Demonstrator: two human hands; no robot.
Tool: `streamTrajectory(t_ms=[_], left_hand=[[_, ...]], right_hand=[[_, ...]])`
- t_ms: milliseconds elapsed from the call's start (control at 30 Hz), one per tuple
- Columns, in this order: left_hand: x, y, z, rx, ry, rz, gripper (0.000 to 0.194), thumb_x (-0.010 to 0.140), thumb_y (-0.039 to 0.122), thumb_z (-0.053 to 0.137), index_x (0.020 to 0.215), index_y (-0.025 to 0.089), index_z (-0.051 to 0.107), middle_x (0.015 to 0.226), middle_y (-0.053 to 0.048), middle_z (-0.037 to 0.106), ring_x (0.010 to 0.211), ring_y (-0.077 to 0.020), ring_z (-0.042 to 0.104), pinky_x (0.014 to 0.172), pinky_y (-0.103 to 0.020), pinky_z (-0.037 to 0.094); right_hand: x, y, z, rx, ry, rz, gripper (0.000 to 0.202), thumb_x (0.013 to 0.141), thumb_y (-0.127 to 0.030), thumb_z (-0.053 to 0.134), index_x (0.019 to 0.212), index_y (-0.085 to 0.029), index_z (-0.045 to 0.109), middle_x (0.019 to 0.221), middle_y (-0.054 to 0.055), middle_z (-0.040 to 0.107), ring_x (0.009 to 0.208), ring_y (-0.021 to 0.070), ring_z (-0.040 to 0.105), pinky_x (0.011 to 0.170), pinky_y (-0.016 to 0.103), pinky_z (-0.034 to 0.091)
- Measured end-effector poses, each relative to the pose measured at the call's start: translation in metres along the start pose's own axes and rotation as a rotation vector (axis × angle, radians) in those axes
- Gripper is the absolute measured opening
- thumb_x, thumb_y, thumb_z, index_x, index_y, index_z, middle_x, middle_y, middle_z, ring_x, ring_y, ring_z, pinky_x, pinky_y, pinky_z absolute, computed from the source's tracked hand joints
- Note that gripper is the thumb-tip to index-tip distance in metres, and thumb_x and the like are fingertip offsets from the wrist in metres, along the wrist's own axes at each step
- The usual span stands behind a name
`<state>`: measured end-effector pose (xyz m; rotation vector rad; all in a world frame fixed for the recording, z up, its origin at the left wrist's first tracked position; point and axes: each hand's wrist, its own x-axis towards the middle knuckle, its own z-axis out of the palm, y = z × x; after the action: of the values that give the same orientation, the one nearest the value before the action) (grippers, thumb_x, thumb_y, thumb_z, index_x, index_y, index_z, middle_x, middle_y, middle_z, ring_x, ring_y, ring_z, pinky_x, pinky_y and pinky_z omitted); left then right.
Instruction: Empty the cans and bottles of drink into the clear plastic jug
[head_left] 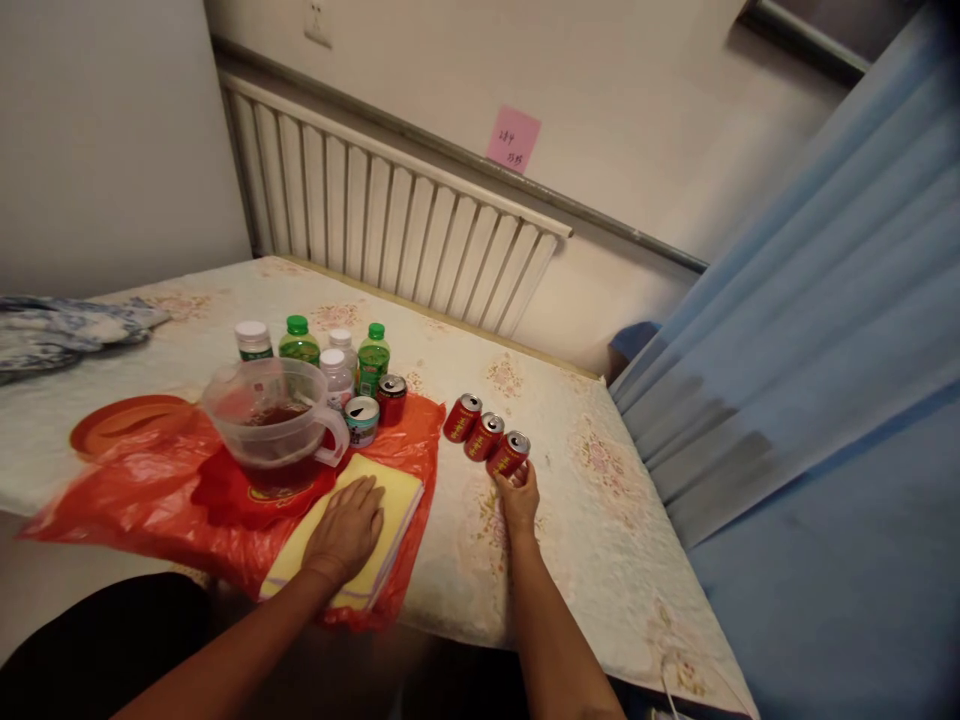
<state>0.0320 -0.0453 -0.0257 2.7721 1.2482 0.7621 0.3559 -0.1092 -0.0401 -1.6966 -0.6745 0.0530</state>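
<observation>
From my remote seat, head view: bench (pixel 555 590) under a pale floral cover, 2 bare hands at work. Right hand (pixel 517 495) closes on the nearest red can (pixel 508 455), fingers curled round its lower part; whether the base touches the cover I cannot tell. That can ends a slanting row of 3, with the middle red can (pixel 484 437) and the far red can (pixel 462 418) close alongside, tops upward, yellow lettering toward me. Left hand (pixel 349 530) lies flat, palm down, fingers extended, on a yellow layered pad (pixel 394 490); cloth or paper, I cannot say. Pad rests on a crumpled red plastic bag (pixel 127 500). Left of it I log a clear jug (pixel 262 440) with dark liquid, handle toward the pad, standing over a red scalloped dish (pixel 214 497). Behind the jug: 2 green-capped bottles (pixel 373 362), 3 white-capped containers (pixel 335 375); just right of these, a teal-and-white tin (pixel 361 425) and a dark red can (pixel 391 403). Orange plate (pixel 112 420) at far left of the jug. Radiator (pixel 390 210) along the wall, blue curtain (pixel 810 340) to the right.
</observation>
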Motion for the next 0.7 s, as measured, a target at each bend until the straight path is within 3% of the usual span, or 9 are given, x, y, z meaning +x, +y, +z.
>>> streamTrajectory(t_ms=[200, 333, 500, 700], left_hand=[[-0.002, 0.003, -0.004, -0.007, 0.003, -0.014, 0.034, 0.090, 0.023, 0.046, 0.116, 0.014, 0.065, 0.129, -0.017, 0.063, 0.123, -0.0311, 0.055, 0.106, -0.048, 0.042], [-0.003, 0.005, -0.005, -0.019, -0.004, -0.029, 0.035, 0.089, 0.022, 0.046, 0.117, 0.013, 0.065, 0.130, -0.018, 0.062, 0.123, -0.0321, 0.055, 0.106, -0.049, 0.042], [-0.005, 0.005, -0.003, -0.058, 0.007, -0.040, 0.034, 0.090, 0.021, 0.045, 0.117, 0.013, 0.065, 0.130, -0.018, 0.062, 0.123, -0.0322, 0.054, 0.105, -0.050, 0.041], [-0.007, 0.003, 0.001, -0.073, 0.033, -0.031, 0.035, 0.090, 0.020, 0.045, 0.118, 0.013, 0.064, 0.131, -0.018, 0.062, 0.125, -0.0313, 0.053, 0.106, -0.049, 0.040]], right_hand=[[-0.032, -0.001, -0.015, -0.068, 0.138, 0.150, 0.052, 0.071, -0.040, 0.059, 0.115, -0.013, 0.057, 0.086, 0.008, 0.069, 0.076, 0.0227, 0.065, 0.070, 0.032, 0.051], [-0.063, -0.016, -0.009, -0.085, 0.103, 0.144, 0.040, 0.071, -0.037, 0.056, 0.104, -0.015, 0.062, 0.073, 0.004, 0.066, 0.068, 0.0223, 0.062, 0.066, 0.032, 0.048], [-0.076, -0.049, 0.030, -0.018, -0.052, 0.052, 0.036, 0.072, -0.034, 0.055, 0.102, -0.015, 0.063, 0.075, 0.004, 0.067, 0.067, 0.0197, 0.063, 0.066, 0.030, 0.049], [-0.055, -0.093, 0.100, 0.058, -0.276, -0.079, 0.037, 0.072, -0.032, 0.060, 0.104, -0.014, 0.063, 0.075, 0.003, 0.068, 0.067, 0.0177, 0.065, 0.066, 0.028, 0.053]])
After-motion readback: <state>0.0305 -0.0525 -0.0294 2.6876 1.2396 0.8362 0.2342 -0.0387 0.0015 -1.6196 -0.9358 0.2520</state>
